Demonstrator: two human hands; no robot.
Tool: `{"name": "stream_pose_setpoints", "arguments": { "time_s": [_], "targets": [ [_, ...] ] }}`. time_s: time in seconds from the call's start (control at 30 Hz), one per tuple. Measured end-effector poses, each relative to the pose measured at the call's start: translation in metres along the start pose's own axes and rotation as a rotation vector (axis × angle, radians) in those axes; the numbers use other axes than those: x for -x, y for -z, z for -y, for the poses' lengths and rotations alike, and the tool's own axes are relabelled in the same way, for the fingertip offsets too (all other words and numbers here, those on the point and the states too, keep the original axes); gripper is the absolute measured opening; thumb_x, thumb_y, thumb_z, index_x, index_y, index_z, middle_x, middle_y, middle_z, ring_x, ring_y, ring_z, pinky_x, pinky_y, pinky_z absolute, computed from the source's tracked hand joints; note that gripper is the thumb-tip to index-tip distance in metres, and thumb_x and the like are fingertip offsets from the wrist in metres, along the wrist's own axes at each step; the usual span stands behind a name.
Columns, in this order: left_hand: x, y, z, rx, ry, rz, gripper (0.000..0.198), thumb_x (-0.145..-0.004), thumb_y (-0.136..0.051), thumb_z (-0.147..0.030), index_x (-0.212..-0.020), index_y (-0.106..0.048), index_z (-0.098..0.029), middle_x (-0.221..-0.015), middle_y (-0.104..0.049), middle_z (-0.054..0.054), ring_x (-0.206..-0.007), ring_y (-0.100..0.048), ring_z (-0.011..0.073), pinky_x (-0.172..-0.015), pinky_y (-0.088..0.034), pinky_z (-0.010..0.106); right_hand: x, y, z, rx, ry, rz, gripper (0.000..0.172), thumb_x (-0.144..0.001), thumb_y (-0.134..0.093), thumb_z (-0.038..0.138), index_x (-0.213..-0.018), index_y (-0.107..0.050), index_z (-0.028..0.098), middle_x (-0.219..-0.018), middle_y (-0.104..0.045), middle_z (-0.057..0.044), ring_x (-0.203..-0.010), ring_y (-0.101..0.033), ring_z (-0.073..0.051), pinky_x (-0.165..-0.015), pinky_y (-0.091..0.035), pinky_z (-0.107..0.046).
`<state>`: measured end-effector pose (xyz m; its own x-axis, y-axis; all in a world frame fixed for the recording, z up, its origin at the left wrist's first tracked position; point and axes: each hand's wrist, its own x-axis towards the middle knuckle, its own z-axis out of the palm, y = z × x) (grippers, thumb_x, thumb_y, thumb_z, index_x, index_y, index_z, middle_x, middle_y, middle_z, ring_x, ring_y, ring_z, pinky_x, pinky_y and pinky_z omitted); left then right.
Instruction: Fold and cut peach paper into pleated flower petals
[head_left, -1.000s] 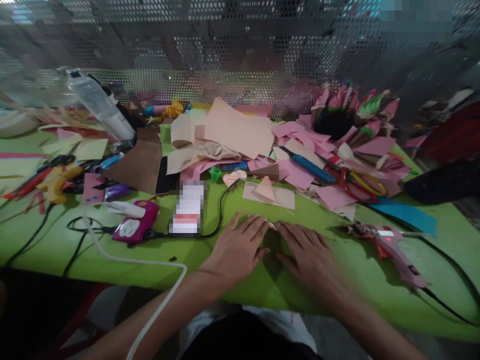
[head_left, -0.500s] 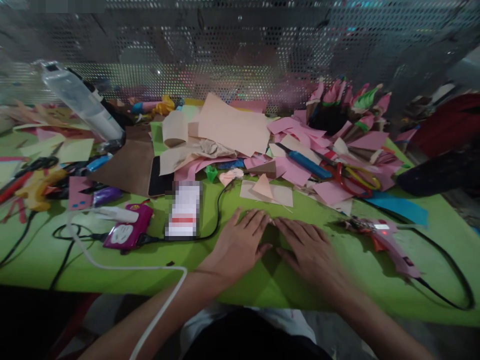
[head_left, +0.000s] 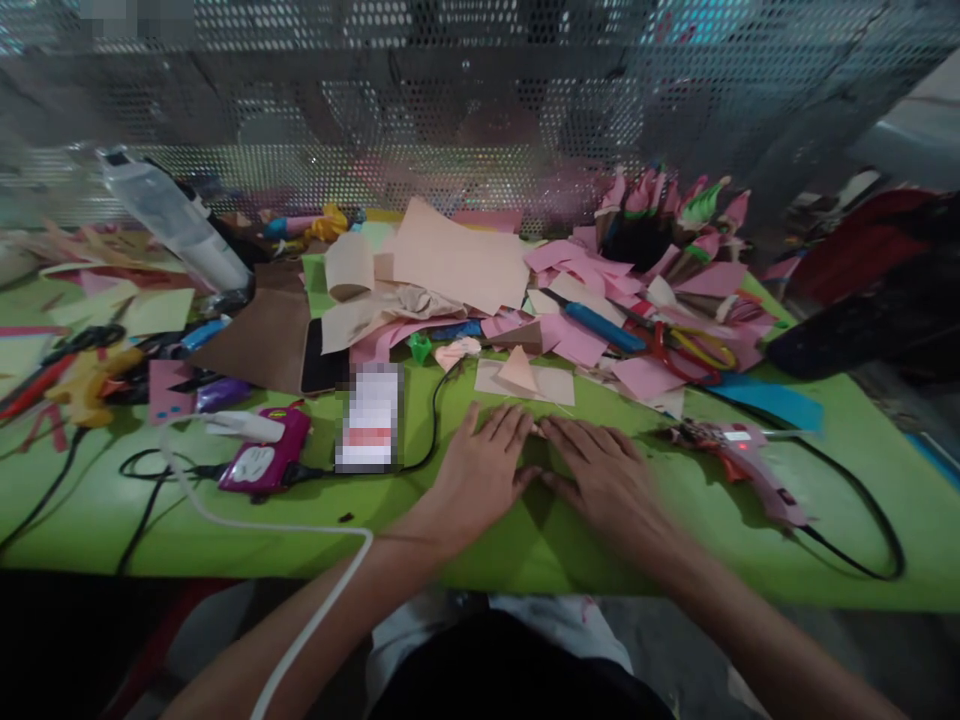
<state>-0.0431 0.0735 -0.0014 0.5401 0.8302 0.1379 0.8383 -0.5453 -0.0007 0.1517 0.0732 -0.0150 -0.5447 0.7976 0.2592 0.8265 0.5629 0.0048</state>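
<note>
My left hand [head_left: 484, 465] lies flat on the green tabletop [head_left: 480, 562], fingers stretched forward. Beside it, my right hand [head_left: 600, 475] rests palm down in the same way. The index fingertips nearly meet, and a tiny pale bit [head_left: 535, 429] shows between them; I cannot make out what it is or whether anything lies beneath the fingers. Just beyond the fingertips, a small peach paper triangle [head_left: 518, 371] sits on a beige paper strip [head_left: 555, 386]. A pink glue gun [head_left: 757, 470] with a lit red light lies to the right of my right hand.
A phone [head_left: 369, 415] and a magenta power socket [head_left: 264, 452] with cables lie on the left. Paper scraps [head_left: 461, 255], a blue-handled tool [head_left: 604, 327] and scissors [head_left: 679, 355] crowd the back. A bottle [head_left: 172, 215] leans at back left. A white cable [head_left: 330, 615] crosses over my left forearm.
The view has shifted slightly, so the things on the right appear further left. Both hands stay flat with fingertips close together; the right hand looks slightly nearer the left.
</note>
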Motion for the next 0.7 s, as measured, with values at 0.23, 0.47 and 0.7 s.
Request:
{"name": "stream_pose_setpoints", "arguments": {
  "time_s": [0.23,0.47,0.7],
  "targets": [
    [0.0052,-0.0022,-0.0022,-0.001,-0.008,0.038,0.058,-0.099,-0.037,-0.044,-0.144,-0.043,-0.009,-0.149,-0.047,0.014,-0.137,-0.042,0.0272,-0.116,-0.025,0.053,0.0018,-0.0016,0.0034,0.024,0.037,-0.003,0.047,-0.098,-0.043,0.042,-0.134,-0.055,0.014,-0.135,-0.061,-0.014,-0.117,-0.058,-0.027,-0.098,-0.04,-0.043],
    [0.0029,-0.0012,-0.0021,-0.036,-0.004,0.076,0.061,-0.096,-0.043,-0.043,-0.145,-0.04,-0.007,-0.15,-0.044,0.015,-0.139,-0.04,0.0275,-0.117,-0.025,0.051,-0.001,-0.0014,0.0028,0.052,0.044,0.001,0.054,-0.099,-0.039,0.049,-0.135,-0.054,0.012,-0.136,-0.06,-0.015,-0.119,-0.057,-0.029,-0.1,-0.04,-0.046],
    [0.0037,0.0021,-0.0044,-0.073,0.007,0.116,0.061,-0.096,-0.045,-0.042,-0.146,-0.039,-0.008,-0.15,-0.045,0.015,-0.14,-0.039,0.0269,-0.116,-0.027,0.049,-0.0019,-0.0001,0.0028,0.034,0.047,-0.003,0.057,-0.098,-0.039,0.052,-0.132,-0.056,0.01,-0.132,-0.062,-0.016,-0.118,-0.058,-0.028,-0.1,-0.041,-0.045]
  ]
}}
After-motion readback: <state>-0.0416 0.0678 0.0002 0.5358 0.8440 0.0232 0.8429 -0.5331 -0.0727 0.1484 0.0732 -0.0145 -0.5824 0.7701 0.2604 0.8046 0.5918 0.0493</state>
